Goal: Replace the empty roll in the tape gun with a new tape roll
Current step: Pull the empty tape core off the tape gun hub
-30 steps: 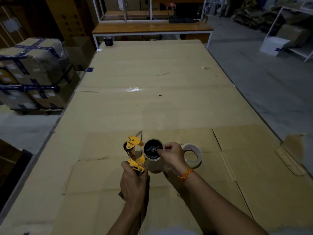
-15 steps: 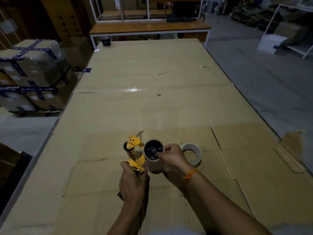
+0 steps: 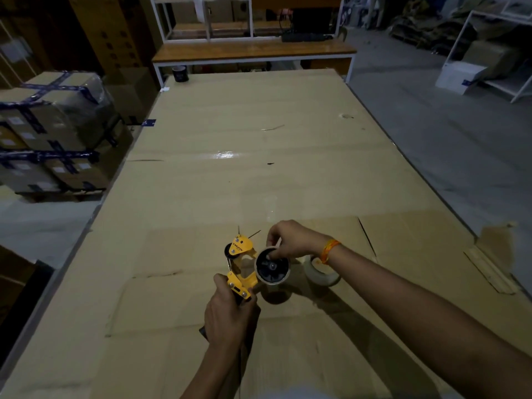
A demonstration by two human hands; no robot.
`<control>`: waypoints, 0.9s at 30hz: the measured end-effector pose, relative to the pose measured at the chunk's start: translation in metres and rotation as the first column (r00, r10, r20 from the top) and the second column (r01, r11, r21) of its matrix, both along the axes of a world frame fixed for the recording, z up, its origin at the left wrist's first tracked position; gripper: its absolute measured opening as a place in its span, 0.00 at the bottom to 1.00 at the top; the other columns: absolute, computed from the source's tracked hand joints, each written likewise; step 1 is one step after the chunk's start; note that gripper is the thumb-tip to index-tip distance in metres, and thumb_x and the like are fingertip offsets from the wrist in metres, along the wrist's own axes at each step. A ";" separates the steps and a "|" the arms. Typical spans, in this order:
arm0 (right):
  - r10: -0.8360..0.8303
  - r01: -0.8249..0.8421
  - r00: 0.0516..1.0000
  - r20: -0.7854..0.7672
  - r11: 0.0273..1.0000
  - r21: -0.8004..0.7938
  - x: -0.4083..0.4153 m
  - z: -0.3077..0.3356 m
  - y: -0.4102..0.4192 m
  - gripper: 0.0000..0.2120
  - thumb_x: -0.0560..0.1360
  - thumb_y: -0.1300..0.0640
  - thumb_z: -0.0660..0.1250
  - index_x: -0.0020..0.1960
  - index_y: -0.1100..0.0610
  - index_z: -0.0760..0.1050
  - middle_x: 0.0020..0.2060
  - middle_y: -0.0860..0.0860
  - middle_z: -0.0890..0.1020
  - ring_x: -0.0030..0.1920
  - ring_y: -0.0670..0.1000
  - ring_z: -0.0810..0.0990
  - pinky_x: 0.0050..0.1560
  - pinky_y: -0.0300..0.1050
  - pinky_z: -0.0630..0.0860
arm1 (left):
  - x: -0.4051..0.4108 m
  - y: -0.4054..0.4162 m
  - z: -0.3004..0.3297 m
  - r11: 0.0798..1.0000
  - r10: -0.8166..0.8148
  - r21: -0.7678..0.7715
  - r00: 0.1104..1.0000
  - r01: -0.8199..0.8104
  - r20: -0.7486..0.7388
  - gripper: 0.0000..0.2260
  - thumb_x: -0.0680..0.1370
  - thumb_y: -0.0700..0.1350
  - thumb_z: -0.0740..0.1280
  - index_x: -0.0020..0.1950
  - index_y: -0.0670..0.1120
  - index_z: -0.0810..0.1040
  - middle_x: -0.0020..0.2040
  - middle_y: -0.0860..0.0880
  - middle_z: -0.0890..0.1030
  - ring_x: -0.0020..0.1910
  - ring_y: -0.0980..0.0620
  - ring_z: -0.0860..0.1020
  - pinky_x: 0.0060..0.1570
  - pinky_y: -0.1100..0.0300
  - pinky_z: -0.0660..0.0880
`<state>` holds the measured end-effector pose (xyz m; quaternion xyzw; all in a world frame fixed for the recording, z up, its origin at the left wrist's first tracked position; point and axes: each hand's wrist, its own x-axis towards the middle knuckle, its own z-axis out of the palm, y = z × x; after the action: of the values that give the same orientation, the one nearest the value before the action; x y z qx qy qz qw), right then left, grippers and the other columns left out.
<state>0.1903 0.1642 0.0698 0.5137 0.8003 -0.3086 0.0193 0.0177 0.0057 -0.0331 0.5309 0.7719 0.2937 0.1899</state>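
Note:
My left hand (image 3: 229, 315) grips the handle of a yellow tape gun (image 3: 240, 267), held upright a little above the cardboard-covered table (image 3: 230, 182). On the gun's black hub sits the empty roll (image 3: 272, 267), a thin pale core ring. My right hand (image 3: 290, 240) reaches over from the right and pinches the top rim of that ring with its fingertips. A new tape roll (image 3: 321, 273), pale and thick, lies flat on the table just right of the gun, partly hidden by my right wrist.
A dark tape roll (image 3: 180, 74) stands at the table's far left corner. Stacked wrapped cartons (image 3: 49, 133) sit on the floor to the left. A wooden bench (image 3: 253, 51) stands beyond the far edge. A loose cardboard strip (image 3: 486, 269) lies at the right.
My right hand has moved from the right side of the empty roll up to its top rim. The tape gun has shifted slightly and the camera view has moved a little.

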 end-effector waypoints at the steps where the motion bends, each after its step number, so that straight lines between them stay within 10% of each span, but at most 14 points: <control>1: 0.004 -0.004 0.999 0.033 1.000 -0.007 -0.001 0.000 -0.001 0.15 0.76 0.55 0.79 0.59 0.61 0.85 0.56 0.57 0.87 0.57 0.56 0.84 0.55 0.50 0.83 | 0.000 -0.001 0.001 1.000 0.003 -0.005 1.000 -0.003 -0.006 0.24 0.74 0.51 0.78 0.53 0.51 0.61 0.36 0.54 0.76 0.31 0.47 0.73 0.26 0.59 0.63; 16: 0.069 -0.077 0.991 0.113 0.995 0.070 -0.013 -0.010 -0.009 0.08 0.76 0.61 0.74 0.50 0.55 0.75 0.49 0.55 0.80 0.48 0.54 0.76 0.34 0.39 0.67 | 0.008 -0.004 -0.003 0.999 0.036 -0.015 0.997 -0.035 0.064 0.24 0.74 0.50 0.76 0.50 0.51 0.59 0.34 0.50 0.77 0.30 0.45 0.74 0.28 0.54 0.66; 27: 0.101 -0.089 0.992 -0.070 0.983 0.158 -0.003 0.005 -0.005 0.10 0.75 0.55 0.78 0.52 0.60 0.84 0.44 0.51 0.81 0.45 0.52 0.79 0.44 0.44 0.74 | 0.002 0.000 0.001 0.997 0.068 0.033 0.992 -0.072 0.109 0.24 0.75 0.52 0.78 0.50 0.49 0.61 0.35 0.49 0.78 0.37 0.35 0.82 0.32 0.52 0.69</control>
<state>0.1872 0.1592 0.0748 0.4624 0.8456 -0.2643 -0.0368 0.0192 0.0059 -0.0324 0.4902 0.7731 0.3426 0.2111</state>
